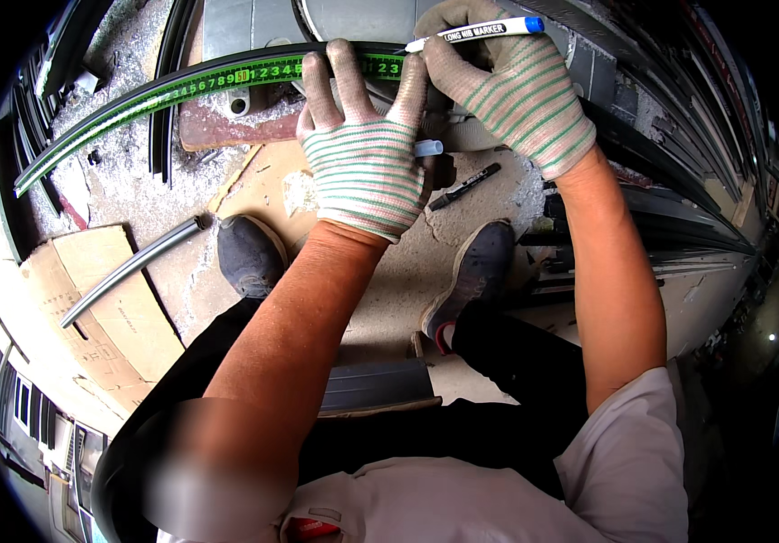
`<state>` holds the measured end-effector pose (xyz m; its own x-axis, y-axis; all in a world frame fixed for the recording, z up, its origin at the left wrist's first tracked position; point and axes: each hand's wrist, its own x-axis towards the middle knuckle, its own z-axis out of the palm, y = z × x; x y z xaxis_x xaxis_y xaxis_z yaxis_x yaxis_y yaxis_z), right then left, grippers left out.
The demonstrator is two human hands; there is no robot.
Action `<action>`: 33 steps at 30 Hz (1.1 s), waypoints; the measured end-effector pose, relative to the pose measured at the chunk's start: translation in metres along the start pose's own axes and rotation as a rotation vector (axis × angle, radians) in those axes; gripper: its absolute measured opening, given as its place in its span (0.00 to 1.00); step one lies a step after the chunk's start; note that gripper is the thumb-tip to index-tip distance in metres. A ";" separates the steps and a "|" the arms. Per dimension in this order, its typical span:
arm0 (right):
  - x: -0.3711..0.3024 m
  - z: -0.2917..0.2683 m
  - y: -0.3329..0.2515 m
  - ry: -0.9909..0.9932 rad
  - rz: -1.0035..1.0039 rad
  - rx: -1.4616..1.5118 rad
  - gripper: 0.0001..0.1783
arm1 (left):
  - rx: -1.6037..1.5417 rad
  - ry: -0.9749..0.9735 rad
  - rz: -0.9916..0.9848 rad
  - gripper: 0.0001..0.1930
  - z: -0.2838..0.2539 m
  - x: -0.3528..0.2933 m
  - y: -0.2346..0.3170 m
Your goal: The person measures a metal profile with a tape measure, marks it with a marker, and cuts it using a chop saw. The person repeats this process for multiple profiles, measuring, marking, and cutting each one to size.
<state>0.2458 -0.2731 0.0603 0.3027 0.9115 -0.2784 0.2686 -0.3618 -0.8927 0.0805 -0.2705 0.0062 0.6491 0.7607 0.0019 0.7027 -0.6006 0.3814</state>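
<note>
At the top of the view, the left hand [362, 158] lies flat with its fingers [339, 86] spread, pressing a green measuring tape [199, 83] against a dark metal strip [90, 127]. Just beside it, the right hand [507, 90] pinches a white marker with a blue end [475, 32] between thumb and fingers, its tip touching the tape's edge. A good mark likely needs the tape held taut and still, with the tip kept upright at the reading. A pale marker cap [428, 147] shows by the left hand. Below lie a black marker [466, 185] on the gritty floor [136, 181], two dark shoes [249, 253], flattened cardboard [109, 308] and a loose grey strip [131, 267]. Stacked dark bars [679, 208] crowd the right side.
</note>
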 end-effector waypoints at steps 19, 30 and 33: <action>0.001 0.000 -0.004 -0.018 0.013 -0.051 0.05 | -0.011 -0.047 -0.004 0.45 -0.003 0.001 0.000; 0.001 -0.001 -0.002 -0.029 -0.005 -0.060 0.04 | 0.007 0.018 0.005 0.49 0.001 0.000 0.000; 0.001 -0.001 -0.002 -0.031 -0.002 -0.048 0.04 | 0.011 0.010 0.001 0.49 0.001 0.000 0.000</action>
<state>0.2464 -0.2719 0.0625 0.2742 0.9175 -0.2880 0.3125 -0.3682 -0.8756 0.0812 -0.2706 0.0058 0.6471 0.7623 0.0118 0.7050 -0.6042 0.3715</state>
